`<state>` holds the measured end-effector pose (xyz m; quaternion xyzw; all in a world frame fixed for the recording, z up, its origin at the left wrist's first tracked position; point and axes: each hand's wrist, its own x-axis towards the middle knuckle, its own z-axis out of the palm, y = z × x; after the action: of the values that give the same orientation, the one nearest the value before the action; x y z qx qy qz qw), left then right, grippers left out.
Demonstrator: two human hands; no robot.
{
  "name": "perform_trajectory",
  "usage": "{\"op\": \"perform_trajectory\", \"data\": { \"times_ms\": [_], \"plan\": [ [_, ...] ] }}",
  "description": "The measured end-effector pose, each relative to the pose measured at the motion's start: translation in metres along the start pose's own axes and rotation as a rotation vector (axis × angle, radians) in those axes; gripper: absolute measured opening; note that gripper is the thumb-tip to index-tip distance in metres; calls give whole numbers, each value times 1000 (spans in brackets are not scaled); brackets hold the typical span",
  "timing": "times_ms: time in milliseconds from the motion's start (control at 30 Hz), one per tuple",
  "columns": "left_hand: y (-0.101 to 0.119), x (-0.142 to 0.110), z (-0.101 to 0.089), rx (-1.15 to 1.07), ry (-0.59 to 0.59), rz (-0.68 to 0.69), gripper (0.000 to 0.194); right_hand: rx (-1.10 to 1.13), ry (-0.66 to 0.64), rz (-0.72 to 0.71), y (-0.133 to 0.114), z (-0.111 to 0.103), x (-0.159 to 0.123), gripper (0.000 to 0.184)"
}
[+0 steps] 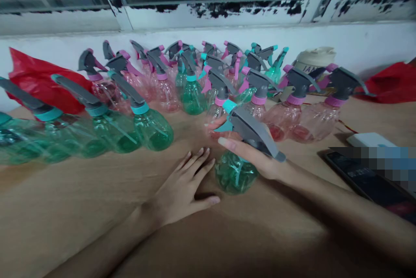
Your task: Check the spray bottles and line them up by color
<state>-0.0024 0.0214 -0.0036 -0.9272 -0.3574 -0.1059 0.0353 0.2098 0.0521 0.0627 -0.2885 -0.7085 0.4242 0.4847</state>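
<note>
A green see-through spray bottle (235, 173) with a grey and teal trigger head stands at the middle of the table. My right hand (260, 154) is closed around its neck, just under the trigger head, with the thumb and a finger showing on the near and far sides. To the left of this bottle, my left hand (186, 187) lies flat on the wooden table (97, 208), fingers spread. Its fingertips point toward the bottle and hold nothing. A thin gap shows between them and the bottle.
Green spray bottles (152, 128) stand in a row at the left. Pink spray bottles (318, 117) stand at the right, with several mixed ones behind. Red plastic bags (48, 83) lie at both sides. A phone (360, 178), a white box (370, 139) and a pale tub (315, 57) are rightward.
</note>
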Motion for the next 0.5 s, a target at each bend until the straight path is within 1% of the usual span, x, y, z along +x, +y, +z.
{"op": "perform_trajectory", "data": {
  "times_ms": [100, 300, 400, 500],
  "plan": [
    [1, 0, -1, 3, 8, 6, 77, 5, -21, -32, -2, -1, 1, 28],
    [1, 0, -2, -9, 25, 2, 76, -118, -80, -37, -15, -6, 4, 28],
    [0, 0, -2, -1, 12, 2, 77, -177, -74, -62, -15, -6, 4, 22],
    [0, 1, -2, 2, 1, 5, 78, -240, -10, -87, -10, -4, 2, 21]
  ]
}}
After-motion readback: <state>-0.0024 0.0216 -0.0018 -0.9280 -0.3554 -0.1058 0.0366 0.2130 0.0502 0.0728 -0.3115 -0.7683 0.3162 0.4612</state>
